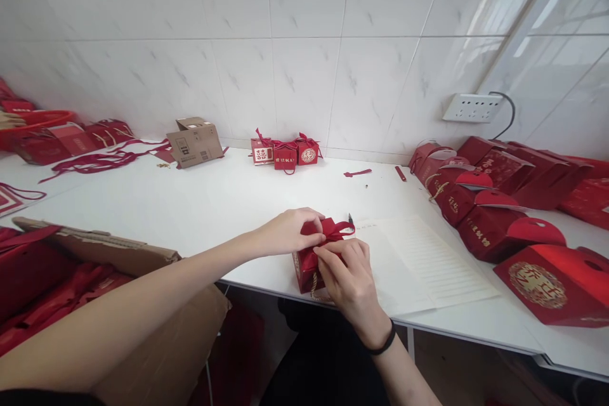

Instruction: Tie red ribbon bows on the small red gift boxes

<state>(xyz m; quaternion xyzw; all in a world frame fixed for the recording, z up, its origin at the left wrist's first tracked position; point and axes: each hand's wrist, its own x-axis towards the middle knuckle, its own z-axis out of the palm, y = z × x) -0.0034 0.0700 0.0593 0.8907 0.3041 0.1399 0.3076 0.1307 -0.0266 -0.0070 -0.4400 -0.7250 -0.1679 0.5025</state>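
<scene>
A small red gift box (304, 275) stands at the table's front edge, a gold twisted cord (314, 284) hanging down its front. Across its top runs a red ribbon (339, 228) with a loop sticking out to the right. My left hand (294, 230) reaches in from the left, thumb and fingers closed on the ribbon at the box's top. From the front right, my right hand (349, 273) pinches the ribbon near the middle and covers much of the box's right side. Where the fingers meet, the knot is partly hidden.
Written paper sheets (428, 260) lie right of the box. Several red gift boxes (480, 231) line the right side. Small finished boxes (285, 155) stand by the wall, near a folded cardboard piece (196, 143). At lower left is an open carton (162, 323); loose ribbons (90, 155) lie beyond.
</scene>
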